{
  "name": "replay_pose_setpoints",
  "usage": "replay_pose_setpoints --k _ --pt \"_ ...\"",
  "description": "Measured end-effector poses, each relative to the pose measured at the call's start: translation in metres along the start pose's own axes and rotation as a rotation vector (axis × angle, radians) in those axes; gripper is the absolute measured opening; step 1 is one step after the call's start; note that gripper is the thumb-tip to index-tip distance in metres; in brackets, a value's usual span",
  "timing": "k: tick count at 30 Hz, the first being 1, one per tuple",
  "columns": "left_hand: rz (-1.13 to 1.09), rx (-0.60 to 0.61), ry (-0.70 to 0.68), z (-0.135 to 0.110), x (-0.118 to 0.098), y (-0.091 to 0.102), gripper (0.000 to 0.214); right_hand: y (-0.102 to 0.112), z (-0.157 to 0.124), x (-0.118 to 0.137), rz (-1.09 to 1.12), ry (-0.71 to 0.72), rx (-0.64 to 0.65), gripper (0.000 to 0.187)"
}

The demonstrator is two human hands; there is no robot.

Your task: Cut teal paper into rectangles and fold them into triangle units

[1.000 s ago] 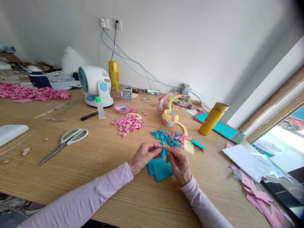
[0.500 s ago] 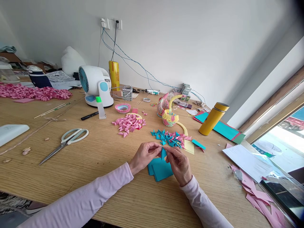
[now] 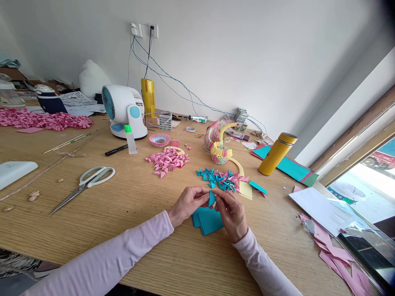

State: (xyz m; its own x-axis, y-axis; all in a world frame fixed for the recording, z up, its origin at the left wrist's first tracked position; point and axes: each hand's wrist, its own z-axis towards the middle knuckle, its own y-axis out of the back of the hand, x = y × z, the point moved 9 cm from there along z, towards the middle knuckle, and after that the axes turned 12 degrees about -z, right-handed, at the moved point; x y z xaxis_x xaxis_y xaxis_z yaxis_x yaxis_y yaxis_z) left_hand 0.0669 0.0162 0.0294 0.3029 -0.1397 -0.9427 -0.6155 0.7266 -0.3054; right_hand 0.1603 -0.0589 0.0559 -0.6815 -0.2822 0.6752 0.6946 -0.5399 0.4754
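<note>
My left hand [image 3: 187, 203] and my right hand [image 3: 232, 212] meet over the wooden table [image 3: 129, 205], both pinching a small folded blue paper piece [image 3: 211, 198] between thumbs and fingertips. Beneath them lies a stack of blue paper sheets [image 3: 207, 221]. Just beyond the hands is a heap of folded blue and pink triangles [image 3: 221, 178]. A yellow paper slip [image 3: 246, 190] lies at that heap's right side.
Scissors [image 3: 84, 184] lie to the left, a pile of pink folded pieces [image 3: 168, 160] and a paper swan model [image 3: 218, 144] farther back. A white fan [image 3: 123, 111], black pen [image 3: 116, 150], yellow flask [image 3: 276, 153] and white papers [image 3: 321, 210] stand around.
The hands have barely shifted; the fingers have worked the blue piece slightly, which now stands a little more upright between them.
</note>
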Motion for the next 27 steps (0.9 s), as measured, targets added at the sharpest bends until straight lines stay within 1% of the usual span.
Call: replay_pose_setpoints --k 3,5,8,10,12,14,17,23,25,27 --pt "0.002 0.004 -0.042 0.000 -0.004 0.000 0.034 -0.002 0.000 -0.003 0.034 -0.039 0.016 0.023" --pt "0.004 0.007 -0.035 0.000 -0.004 -0.001 0.034 -0.003 0.000 -0.006 0.067 -0.070 0.019 0.023" --pt "-0.035 0.009 0.056 -0.002 0.005 -0.002 0.034 -0.003 0.000 -0.010 0.099 -0.097 0.001 0.024" --pt "-0.074 0.032 0.126 -0.004 0.012 -0.004 0.034 -0.001 0.000 -0.012 0.103 -0.111 -0.020 0.024" --pt "-0.091 0.057 0.155 -0.004 0.016 -0.006 0.033 -0.001 0.000 -0.014 0.100 -0.123 -0.029 0.024" --pt "-0.080 0.064 0.139 -0.004 0.016 -0.006 0.033 -0.002 0.000 -0.016 0.094 -0.124 -0.023 0.024" --pt "-0.016 0.062 0.076 -0.003 0.010 -0.006 0.034 -0.004 -0.001 -0.018 0.084 -0.119 -0.016 0.024" --pt "0.294 0.045 -0.044 -0.005 -0.007 -0.008 0.026 -0.008 -0.002 -0.028 0.094 -0.190 0.043 0.019" --pt "0.298 0.051 -0.047 -0.007 -0.009 -0.010 0.027 -0.007 -0.002 -0.029 0.106 -0.219 0.051 0.020" --pt "0.245 0.070 -0.022 -0.008 -0.008 -0.013 0.030 -0.006 -0.002 -0.030 0.114 -0.240 0.043 0.021"
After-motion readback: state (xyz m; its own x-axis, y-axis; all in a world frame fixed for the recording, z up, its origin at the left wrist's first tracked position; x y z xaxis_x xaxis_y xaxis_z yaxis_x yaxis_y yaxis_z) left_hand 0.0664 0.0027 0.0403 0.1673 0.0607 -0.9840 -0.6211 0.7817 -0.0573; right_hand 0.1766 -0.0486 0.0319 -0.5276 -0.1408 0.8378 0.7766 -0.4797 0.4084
